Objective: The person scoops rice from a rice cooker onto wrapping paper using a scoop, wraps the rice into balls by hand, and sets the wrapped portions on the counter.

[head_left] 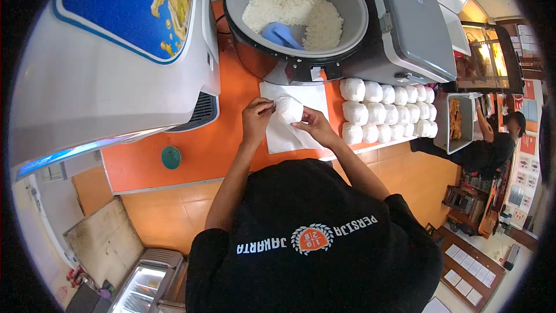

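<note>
Between my two hands is a rounded bundle wrapped in white paper [289,108], its loose paper tail trailing below it. My left hand [256,119] pinches the paper at the bundle's left side. Thumb and fingers of my right hand [318,126] hold the lower right side. Beneath lie flat white paper sheets [319,100] on the orange counter [234,139]. Just beyond them stands a large open rice cooker [230,4] with cooked white rice [282,2] and a blue scoop [278,34] inside. What the bundle contains is hidden by the paper.
Several white wrapped bundles [375,113] stand in three rows to the right. A grey cooler box [417,21] is behind them. On the left are a white dispenser [130,82] and a green round object [171,157]. A co-worker [486,152] stands far right beside a tub of fried food [442,117].
</note>
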Motion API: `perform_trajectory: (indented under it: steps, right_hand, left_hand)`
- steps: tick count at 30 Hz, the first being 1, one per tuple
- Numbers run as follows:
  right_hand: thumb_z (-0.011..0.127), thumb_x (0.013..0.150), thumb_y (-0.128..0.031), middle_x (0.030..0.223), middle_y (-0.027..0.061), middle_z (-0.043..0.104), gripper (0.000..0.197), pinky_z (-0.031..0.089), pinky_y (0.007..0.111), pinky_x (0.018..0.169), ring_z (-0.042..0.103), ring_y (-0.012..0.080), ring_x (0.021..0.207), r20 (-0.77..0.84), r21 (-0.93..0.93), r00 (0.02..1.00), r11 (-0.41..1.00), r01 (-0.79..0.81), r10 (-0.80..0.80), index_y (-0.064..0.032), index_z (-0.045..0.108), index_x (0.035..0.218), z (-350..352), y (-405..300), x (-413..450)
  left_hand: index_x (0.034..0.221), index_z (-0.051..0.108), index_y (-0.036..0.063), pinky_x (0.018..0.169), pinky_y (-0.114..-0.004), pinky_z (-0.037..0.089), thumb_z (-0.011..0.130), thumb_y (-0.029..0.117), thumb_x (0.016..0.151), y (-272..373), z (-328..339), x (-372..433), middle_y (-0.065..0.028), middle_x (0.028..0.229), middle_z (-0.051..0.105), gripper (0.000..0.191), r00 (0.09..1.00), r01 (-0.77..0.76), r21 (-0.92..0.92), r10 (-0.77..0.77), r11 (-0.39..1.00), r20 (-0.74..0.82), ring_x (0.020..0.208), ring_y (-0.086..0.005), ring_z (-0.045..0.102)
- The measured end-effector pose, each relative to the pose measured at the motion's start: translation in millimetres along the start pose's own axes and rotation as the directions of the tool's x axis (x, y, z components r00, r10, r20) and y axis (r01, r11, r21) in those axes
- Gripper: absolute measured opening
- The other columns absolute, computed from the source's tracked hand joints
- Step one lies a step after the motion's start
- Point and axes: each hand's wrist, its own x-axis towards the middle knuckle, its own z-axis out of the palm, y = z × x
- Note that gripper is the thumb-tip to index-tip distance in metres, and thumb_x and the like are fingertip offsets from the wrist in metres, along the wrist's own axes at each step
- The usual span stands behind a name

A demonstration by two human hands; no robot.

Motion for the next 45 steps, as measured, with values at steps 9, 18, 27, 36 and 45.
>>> perform_trajectory:
  steps: [9,18,27,36,45]
  right_hand:
    - [0.080,0.090,-0.010,0.097,0.0091,0.072,0.040,0.057,0.033,0.080,0.069,0.0156,0.087,0.021,-0.480,0.972,0.850,0.215,-0.234,-0.0003,0.065,0.126,27,5,33]
    - [0.074,0.089,-0.007,0.108,0.0248,0.068,0.057,0.056,0.045,0.092,0.068,0.0403,0.099,0.191,-0.742,0.919,0.563,0.365,-0.343,0.0015,0.052,0.141,62,-40,35]
    - [0.063,0.092,-0.003,0.102,0.0241,0.070,0.053,0.058,0.045,0.081,0.071,0.0383,0.090,0.234,-0.871,0.913,0.344,0.350,-0.335,-0.0010,0.054,0.144,51,-36,41]
    - [0.076,0.087,-0.020,0.101,0.0166,0.071,0.078,0.057,0.049,0.079,0.071,0.0360,0.087,0.247,-0.963,0.805,-0.046,0.264,-0.539,-0.0096,0.040,0.156,57,-43,22]
    - [0.077,0.087,-0.021,0.093,0.0218,0.074,0.056,0.057,0.047,0.080,0.072,0.0406,0.085,0.181,-0.894,0.955,0.365,0.259,-0.235,-0.0042,0.060,0.138,53,-61,25]
  left_hand:
    - [0.113,0.072,-0.0060,0.090,-0.034,0.054,0.067,0.003,0.094,1,-39,-14,-0.0124,0.119,0.070,0.022,0.966,0.235,-0.113,-0.219,0.966,0.136,0.109,-0.0200,0.067]
    - [0.124,0.064,-0.0032,0.093,-0.034,0.051,0.060,0.042,0.104,33,-33,-13,-0.0132,0.117,0.070,0.049,0.962,0.273,0.003,-0.273,0.962,0.004,0.106,-0.0205,0.067]
    - [0.139,0.055,-0.0022,0.103,-0.037,0.048,0.058,0.046,0.106,12,-37,-20,-0.0111,0.129,0.064,0.058,0.877,0.468,-0.673,-0.397,0.572,0.271,0.119,-0.0204,0.062]
    - [0.137,0.057,-0.0025,0.098,-0.035,0.050,0.060,0.047,0.105,6,-30,-19,-0.0100,0.121,0.067,0.059,0.877,0.456,-0.463,-0.473,0.760,0.088,0.112,-0.0185,0.064]
    - [0.126,0.061,-0.0047,0.090,-0.034,0.051,0.060,0.048,0.104,6,-27,-20,-0.0113,0.114,0.068,0.057,0.888,0.456,-0.400,-0.439,0.795,0.138,0.105,-0.0193,0.065]
